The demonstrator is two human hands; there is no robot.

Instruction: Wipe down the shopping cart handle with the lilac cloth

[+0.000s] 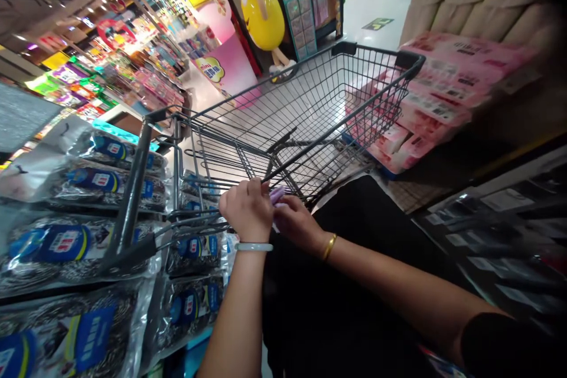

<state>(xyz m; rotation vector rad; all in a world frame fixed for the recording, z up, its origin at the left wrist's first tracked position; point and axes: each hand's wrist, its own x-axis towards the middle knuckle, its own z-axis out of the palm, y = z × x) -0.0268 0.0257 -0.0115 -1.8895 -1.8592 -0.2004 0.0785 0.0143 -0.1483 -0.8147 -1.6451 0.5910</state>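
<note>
- Fingers of the right hand (296,221) are closed in a pinch on a small, soft-looking lilac piece (277,195), which sits in the gap between the two hands
- Left hand (248,207) is curled just left of that pinch, knuckles toward the camera; its palm side is hidden, so I cannot tell whether it grips the lilac piece, the rail beyond it, or both
- Black metal wire shopping cart (328,133) spreads ahead of the grip, its near rail passing close by the left knuckles; so small a piece could probably slip through the mesh, so it seems wiser to work it on the body side of the rail
- Best to use fingertips rather than a full fist, with light, even pressure, as the lilac piece looks thin; it is too blurred to tell what it is
- One hand should have a sure hold before the other lets go
- Glossy pale-green ring bangle (253,246) and shiny gold-coloured bracelet (330,246), each on a wrist just behind the grip, might catch on the wires, so wrists are better held clear
- Smooth black cloth garment (319,319) lies below the grip and might catch a dropped piece, which would show up well against it
</note>
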